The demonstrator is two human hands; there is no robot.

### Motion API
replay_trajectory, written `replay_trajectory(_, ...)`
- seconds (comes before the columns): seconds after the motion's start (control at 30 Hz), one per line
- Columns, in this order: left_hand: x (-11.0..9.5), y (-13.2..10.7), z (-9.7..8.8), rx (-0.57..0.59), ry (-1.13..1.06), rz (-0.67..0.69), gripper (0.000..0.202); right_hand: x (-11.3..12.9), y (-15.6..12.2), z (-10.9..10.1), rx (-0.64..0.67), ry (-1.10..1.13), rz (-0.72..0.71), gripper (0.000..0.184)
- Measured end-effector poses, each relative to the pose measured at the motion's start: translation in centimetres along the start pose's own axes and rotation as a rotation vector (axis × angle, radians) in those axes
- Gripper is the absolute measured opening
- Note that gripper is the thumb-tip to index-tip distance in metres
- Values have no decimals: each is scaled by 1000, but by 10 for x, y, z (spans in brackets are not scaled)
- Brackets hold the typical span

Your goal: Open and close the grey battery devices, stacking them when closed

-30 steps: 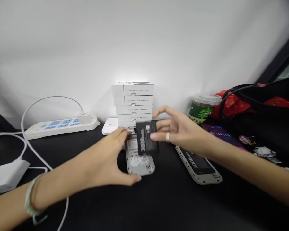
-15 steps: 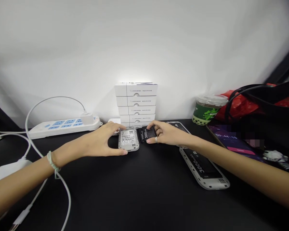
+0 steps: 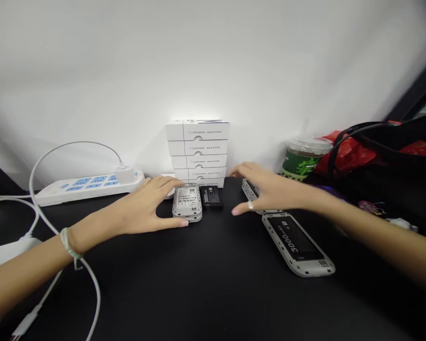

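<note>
A black table (image 3: 213, 289) fills the lower part of the view, with a pale wall (image 3: 128, 71) behind it. At left are a power strip (image 3: 58, 195) with a white plug (image 3: 125, 175) in it, a white block (image 3: 12, 253) and looping cables. At right stand a lidded cup (image 3: 301, 162) and a dark bag (image 3: 401, 177) with red plastic.

The left hand (image 3: 144, 207) spans the left device (image 3: 187, 198), fingertips by its far edge and thumb by its near edge; whether it presses or merely rests there, I cannot tell. The right hand (image 3: 264, 189) is spread and has nothing in its grasp, above the table and near the far right device (image 3: 247, 191), partly covering it. The loose battery (image 3: 212, 196) lies just beside the left device, between the two hands. The near right device (image 3: 308, 269) lies below the right hand, closer to the viewer.

Counted: three devices in separate spots, possibly more stacked beneath; one loose battery on top, another set inside the near right device; five boxes (image 3: 199, 154) stacked by the wall; one cup.
</note>
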State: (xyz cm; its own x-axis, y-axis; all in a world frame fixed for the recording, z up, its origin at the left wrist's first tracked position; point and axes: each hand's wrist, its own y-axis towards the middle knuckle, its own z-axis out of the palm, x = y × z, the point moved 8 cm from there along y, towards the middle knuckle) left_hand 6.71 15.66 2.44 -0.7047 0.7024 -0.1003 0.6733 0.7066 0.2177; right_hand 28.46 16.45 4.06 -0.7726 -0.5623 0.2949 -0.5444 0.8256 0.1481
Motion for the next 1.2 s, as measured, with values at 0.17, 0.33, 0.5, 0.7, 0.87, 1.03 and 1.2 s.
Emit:
replay_trajectory(0.17, -16, -1, -7, -6, 3, 25, 75, -59, -21, -9, 203, -14, 163, 117)
replay_trajectory(0.33, -36, -3, -14, -19, -8, 54, 66, -57, -22, -17, 33, -8, 150, 107)
replay_trajectory(0.5, -64, -14, -12, 8, -131, 64, 43, 9, -39, -4, -43, 54, 124, 92)
replay_trajectory(0.7, -92, -33, 8, 182, -325, -18, 63, 64, -54, 56, 116, 306, 22, 90)
replay_trajectory(0.87, -102, -34, 16, 216, -379, -45, 78, 66, -48, 66, 79, 435, 85, 70)
replay_trajectory(1.03, -103, -36, 20, 127, -381, -61, 73, 78, -40, 61, 71, 487, 106, 55)
replay_trajectory(1.2, -110, -38, 8, 45, -366, 26, 67, 81, -42, 45, 27, 569, 167, 52)
